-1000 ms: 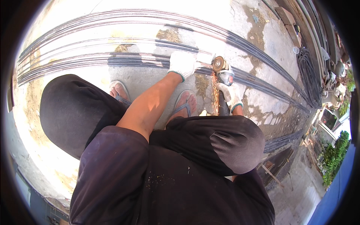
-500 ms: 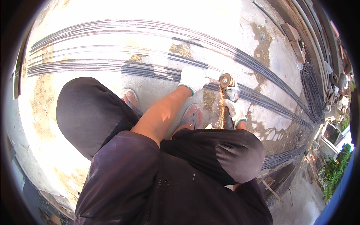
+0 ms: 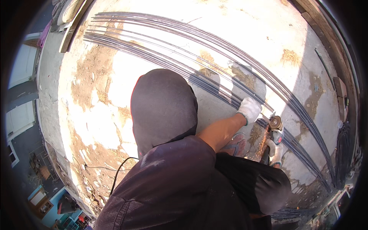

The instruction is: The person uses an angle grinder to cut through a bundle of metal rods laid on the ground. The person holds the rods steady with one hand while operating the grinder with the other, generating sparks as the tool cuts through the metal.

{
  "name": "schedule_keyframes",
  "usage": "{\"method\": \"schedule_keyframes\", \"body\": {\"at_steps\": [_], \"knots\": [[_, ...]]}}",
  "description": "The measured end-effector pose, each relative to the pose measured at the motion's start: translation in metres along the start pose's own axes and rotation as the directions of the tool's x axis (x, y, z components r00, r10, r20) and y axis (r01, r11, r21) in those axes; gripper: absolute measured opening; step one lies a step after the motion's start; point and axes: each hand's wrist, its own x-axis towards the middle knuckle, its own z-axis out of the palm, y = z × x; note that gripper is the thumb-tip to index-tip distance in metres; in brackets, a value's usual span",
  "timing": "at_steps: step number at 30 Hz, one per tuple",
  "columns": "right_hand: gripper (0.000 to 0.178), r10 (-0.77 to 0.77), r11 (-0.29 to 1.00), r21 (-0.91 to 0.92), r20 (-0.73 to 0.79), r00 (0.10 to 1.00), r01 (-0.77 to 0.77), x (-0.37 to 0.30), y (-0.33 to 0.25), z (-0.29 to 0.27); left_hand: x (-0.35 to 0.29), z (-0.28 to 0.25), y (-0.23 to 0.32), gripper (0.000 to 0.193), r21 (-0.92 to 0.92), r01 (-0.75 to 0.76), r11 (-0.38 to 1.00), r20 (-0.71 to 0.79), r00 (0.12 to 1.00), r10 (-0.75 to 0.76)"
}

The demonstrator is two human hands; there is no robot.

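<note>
My right hand (image 3: 273, 151), in a white work glove, is closed round the body of an angle grinder (image 3: 277, 137). The grinder's round disc (image 3: 275, 122) meets steel rebar at its edge, and orange sparks (image 3: 263, 142) stream down toward me. My left hand (image 3: 250, 110), gloved in white too, is closed on a steel bar just left of the disc; its fingertips are partly hidden. Long dark bars of the near rebar bundle (image 3: 209, 86) run beneath and past both hands. A few separate bars (image 3: 245, 90) lie just beyond.
Another bundle of long rebar (image 3: 230, 48) curves across the concrete farther out. Coiled dark rods (image 3: 345, 147) lie at the right by a wooden beam. My sandalled foot (image 3: 237, 145) is close to the sparks. A black cable (image 3: 116, 175) trails at my left.
The view has swung left, so hands, grinder and bars appear farther right and lower. Sparks still fly, and both hands keep their holds.
</note>
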Motion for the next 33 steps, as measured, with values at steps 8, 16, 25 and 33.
{"method": "schedule_keyframes", "body": {"at_steps": [8, 16, 25, 33], "knots": [[0.035, -0.011, 0.987, 0.161, 0.045, 0.999, 0.004, 0.011, 0.003, 0.007, -0.006, -0.015, -0.010, 0.022, -0.073, 0.000, 0.997, 0.008, 1.000, 0.000], [0.033, 0.143, 0.979, 0.144, 0.025, 0.989, -0.145, -0.010, -0.012, 0.005, -0.006, -0.017, 0.000, 0.025, 0.000, 0.008, 1.000, 0.086, 0.996, -0.008], [0.048, 0.060, 0.992, -0.103, -0.067, 0.996, -0.067, 0.001, -0.034, 0.010, -0.002, -0.013, -0.013, 0.038, -0.006, 0.020, 1.000, 0.032, 0.999, -0.020], [0.038, 0.060, 0.994, 0.088, -0.023, 0.998, -0.058, -0.016, -0.033, 0.009, -0.001, -0.019, -0.006, 0.045, -0.053, -0.045, 0.998, 0.030, 0.998, 0.047]]}}
